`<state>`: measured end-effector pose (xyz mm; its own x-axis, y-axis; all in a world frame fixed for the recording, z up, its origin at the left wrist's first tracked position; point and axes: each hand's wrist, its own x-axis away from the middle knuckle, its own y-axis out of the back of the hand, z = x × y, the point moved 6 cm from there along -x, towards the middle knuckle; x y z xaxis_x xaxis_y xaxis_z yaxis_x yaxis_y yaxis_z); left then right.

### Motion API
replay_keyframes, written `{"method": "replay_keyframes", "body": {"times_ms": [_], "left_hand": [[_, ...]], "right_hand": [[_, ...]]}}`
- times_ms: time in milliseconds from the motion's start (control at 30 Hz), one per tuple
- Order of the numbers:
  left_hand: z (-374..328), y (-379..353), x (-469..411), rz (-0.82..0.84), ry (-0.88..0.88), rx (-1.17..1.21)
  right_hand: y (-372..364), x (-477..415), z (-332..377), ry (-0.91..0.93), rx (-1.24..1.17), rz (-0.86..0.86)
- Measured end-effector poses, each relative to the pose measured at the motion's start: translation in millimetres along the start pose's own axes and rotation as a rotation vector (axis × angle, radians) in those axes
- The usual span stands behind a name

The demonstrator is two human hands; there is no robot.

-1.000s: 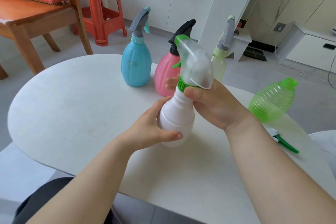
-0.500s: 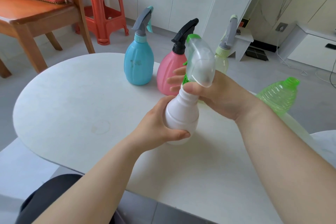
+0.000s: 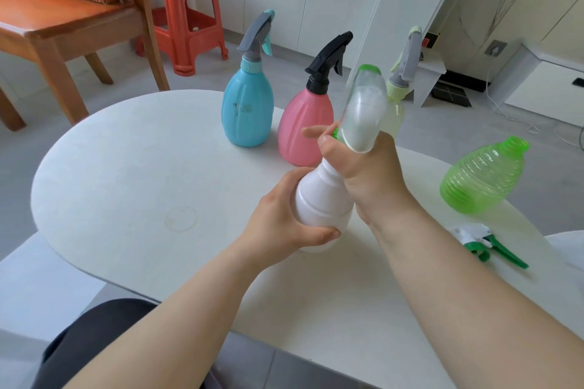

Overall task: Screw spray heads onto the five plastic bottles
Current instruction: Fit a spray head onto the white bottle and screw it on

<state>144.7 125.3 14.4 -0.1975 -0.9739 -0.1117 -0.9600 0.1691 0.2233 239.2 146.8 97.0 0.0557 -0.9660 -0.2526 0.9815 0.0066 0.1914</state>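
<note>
Five bottles in play on the round white tabletop, and three of them, blue bottle, pink bottle and pale yellow bottle, stand upright at the far edge with heads already on, parked out of the way. Green ribbed bottle lies tipped on its side to the right, neck bare, with its loose green spray head just beside it, so that's last in line I guess. White bottle is the one being worked, held above the tabletop: left hand has a clenched grip round the body to stop it spinning, right hand grips the collar under the clear spray head to twist it. Can't really tell how far the thread is seated, fingers cover it.
</note>
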Motion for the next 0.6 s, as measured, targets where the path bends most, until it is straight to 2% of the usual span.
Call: {"method": "replay_keyframes", "body": {"times_ms": [33, 100, 300, 367, 433, 600], "left_hand": [[-1, 0, 0, -0.003, -0.003, -0.004], [-2, 0, 0, -0.019, -0.011, -0.011], [-4, 0, -4, 0.058, -0.015, -0.041], [-6, 0, -4, 0.086, -0.019, -0.042], [-5, -1, -4, 0.085, -0.017, -0.039], [-1, 0, -3, 0.005, -0.002, -0.031]], "right_hand": [[0, 0, 0, -0.007, 0.002, -0.021], [-3, -3, 0, -0.052, -0.042, 0.063], [-7, -11, 5, -0.125, -0.125, 0.634], [-11, -10, 6, -0.143, -0.140, 0.765], [-15, -12, 5, -0.146, -0.163, 0.791], [-15, -16, -1, -0.071, -0.177, 0.617]]}}
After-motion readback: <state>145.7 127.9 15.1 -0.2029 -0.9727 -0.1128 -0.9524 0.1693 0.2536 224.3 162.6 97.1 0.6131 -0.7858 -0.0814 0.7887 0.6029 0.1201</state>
